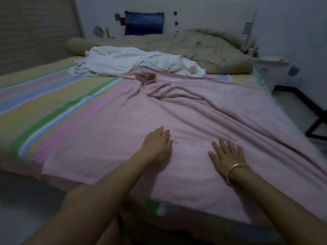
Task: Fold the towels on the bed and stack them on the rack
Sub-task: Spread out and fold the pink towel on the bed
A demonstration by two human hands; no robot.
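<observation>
Forearms come in from the bottom edge, both bare, both reaching out over the near side of the bed [53, 103].

Left grip [157, 145] is flat, palm down on the pink towel [194, 112], fingers straight and close together, holding nothing. Right grip [228, 156] is also palm down on that towel, fingers straight but fanned apart, not pinching anything either. It has a metal bangle [235, 174] on the wrist. The two sit near each other, with a strip of smooth towel between them.

That pink towel is spread over the right half of the bed and reaches the near edge. It's pretty flat around the hands, then bunches into long wrinkles further up and toward the right side. To its left the striped sheet shows, in yellow, green, blue and pink bands.

Further back a white towel [132, 61] lies in a crumpled heap, touching the far end of the pink one. Behind that there's a rumpled beige quilt [203, 48] along the head of the bed, and a blue pillow [144, 23] propped against the headboard.

Off the right side, a black frame [316, 121] stands on the floor beside the bed; can't tell if it's the rack. Whole shot is dim and a bit blurry.
</observation>
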